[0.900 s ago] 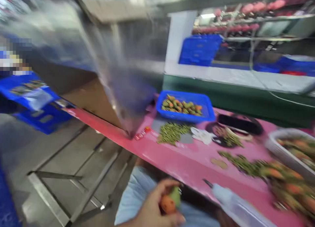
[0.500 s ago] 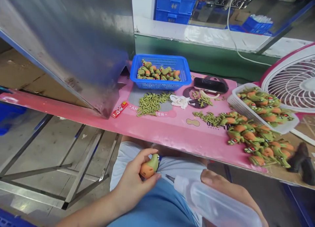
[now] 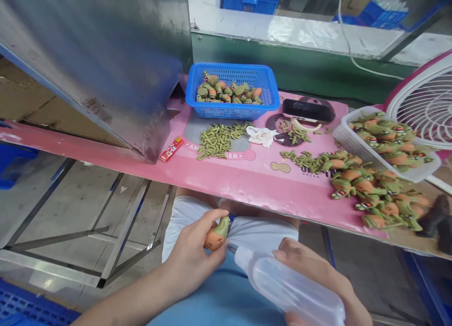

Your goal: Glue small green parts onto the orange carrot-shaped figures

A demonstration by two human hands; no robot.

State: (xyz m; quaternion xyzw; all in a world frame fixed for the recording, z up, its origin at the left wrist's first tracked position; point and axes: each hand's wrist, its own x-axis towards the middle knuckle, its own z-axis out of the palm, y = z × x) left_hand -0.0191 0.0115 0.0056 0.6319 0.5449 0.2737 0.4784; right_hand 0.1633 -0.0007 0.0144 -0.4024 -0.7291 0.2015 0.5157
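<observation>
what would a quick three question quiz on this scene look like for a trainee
1. What does the right grip hold?
2. True or false: the left grip is empty.
3. Fill in the gap: behind the white basket stands a white-and-pink ____.

Key:
1. A translucent bottle with a dark, narrow tip.
2. False; it holds a green-and-orange figure.
3. Fan.

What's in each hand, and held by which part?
The left hand holds a green-and-orange figurine, thumb at its orange body, forefinger at its green end; the right hand grips a translucent bottle around its body.
</observation>
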